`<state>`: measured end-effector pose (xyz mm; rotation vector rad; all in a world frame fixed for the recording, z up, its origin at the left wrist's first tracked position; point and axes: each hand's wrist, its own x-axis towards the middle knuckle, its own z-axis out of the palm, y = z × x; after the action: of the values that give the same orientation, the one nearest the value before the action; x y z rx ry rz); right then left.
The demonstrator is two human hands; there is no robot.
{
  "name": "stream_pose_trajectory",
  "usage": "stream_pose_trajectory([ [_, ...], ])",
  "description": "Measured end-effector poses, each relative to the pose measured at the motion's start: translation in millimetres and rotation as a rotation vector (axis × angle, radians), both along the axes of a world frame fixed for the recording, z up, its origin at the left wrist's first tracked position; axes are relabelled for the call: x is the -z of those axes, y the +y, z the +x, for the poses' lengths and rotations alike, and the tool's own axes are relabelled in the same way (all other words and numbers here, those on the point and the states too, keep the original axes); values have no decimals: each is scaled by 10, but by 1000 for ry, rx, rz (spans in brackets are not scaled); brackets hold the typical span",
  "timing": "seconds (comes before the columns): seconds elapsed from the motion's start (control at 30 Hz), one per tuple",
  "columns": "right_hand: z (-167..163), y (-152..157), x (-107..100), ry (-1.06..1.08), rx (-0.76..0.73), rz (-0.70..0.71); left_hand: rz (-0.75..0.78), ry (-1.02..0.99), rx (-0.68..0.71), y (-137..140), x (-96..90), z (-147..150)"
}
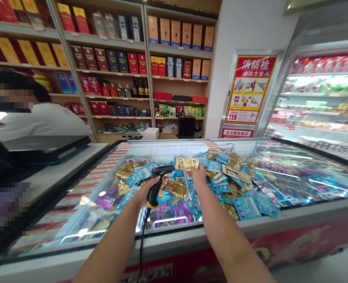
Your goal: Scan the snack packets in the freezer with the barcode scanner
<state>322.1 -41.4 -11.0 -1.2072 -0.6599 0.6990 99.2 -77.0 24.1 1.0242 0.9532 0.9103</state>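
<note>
My left hand (146, 192) is wrapped round the grip of a black and yellow barcode scanner (154, 192). Its head points right, towards the packet in the other hand, and a black cable (143, 239) hangs from the bottom. In my right hand (198, 176) is a gold packet (186, 163) with a pale barcode patch, held by its lower right part above a heap. The heap mixes gold packets (175, 188) with blue packets (247, 207), lying on the glass top of a chest freezer (174, 237). Purple packages (174, 213) show through the glass.
At the left, a person in a white shirt (48, 122) is behind a counter (82, 157) with dark equipment. Shelves (109, 41) of boxed bottles line the back wall. On the right are a red fire-hydrant sign (250, 88) and a lit refrigerated display (321, 94).
</note>
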Motion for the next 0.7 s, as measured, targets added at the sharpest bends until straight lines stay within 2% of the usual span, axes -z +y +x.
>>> stream_pose_trajectory([
  [0.17,-29,28,48,-23,-49,2,31,2,59,19,8,-13],
  [0.43,-24,-11,29,-19,-42,16,52,-17,97,14,13,-15],
  [0.6,-98,-51,-39,-1,-76,2,85,-157,59,116,105,-37],
  [0.7,-228,-100,-79,-14,-179,24,87,-225,76,144,115,-47],
])
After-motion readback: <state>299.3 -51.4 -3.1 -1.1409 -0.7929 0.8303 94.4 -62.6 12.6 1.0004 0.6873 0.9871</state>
